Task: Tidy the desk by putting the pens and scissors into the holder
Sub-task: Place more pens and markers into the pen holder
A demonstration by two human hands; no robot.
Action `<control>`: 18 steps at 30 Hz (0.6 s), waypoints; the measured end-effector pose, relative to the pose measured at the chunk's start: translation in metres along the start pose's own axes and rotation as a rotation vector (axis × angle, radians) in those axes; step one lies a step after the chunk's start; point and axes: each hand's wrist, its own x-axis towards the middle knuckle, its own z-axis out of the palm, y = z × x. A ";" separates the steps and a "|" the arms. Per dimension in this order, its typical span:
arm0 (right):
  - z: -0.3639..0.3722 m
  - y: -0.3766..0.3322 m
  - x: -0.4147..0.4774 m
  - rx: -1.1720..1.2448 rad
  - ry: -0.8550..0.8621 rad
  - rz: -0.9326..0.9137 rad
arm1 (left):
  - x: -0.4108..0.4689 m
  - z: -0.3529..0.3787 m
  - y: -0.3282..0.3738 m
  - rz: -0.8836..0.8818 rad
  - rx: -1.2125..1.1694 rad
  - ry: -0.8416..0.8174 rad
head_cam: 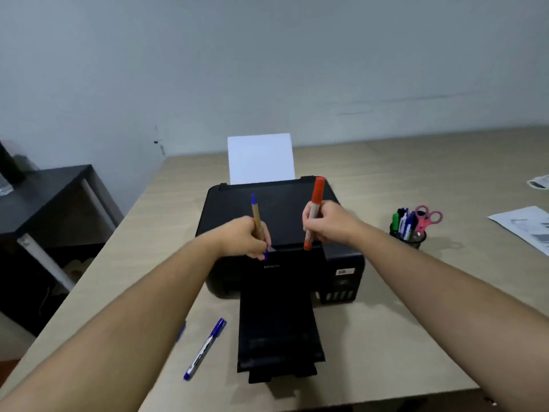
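Note:
My left hand (246,237) is closed around a tan pen with blue ends (256,214), held upright above the black printer. My right hand (325,223) grips an orange marker (316,194), also upright over the printer. A black mesh holder (411,237) stands on the desk to the right, with several pens and pink scissors (426,218) sticking out of it. A blue marker (205,347) lies flat on the desk near the front left, beside the printer's tray. Part of another blue pen (181,331) shows from under my left forearm.
The black printer (341,263) fills the desk's middle, its output tray (279,337) extended toward me and white paper (261,158) standing in its rear feed. Printed sheets (525,224) lie at the right edge. A dark side table (44,188) stands left of the desk.

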 end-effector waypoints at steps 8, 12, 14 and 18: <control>-0.136 0.085 -0.009 0.262 0.610 0.214 | 0.111 0.069 0.128 0.125 -0.287 0.174; -0.168 0.136 -0.023 0.193 0.649 0.286 | 0.156 0.123 0.162 0.134 -0.234 0.156; -0.183 0.157 -0.025 0.088 0.669 0.298 | 0.179 0.146 0.175 0.127 -0.211 0.157; -0.201 0.185 -0.011 0.016 0.652 0.334 | 0.220 0.178 0.186 0.060 -0.228 0.172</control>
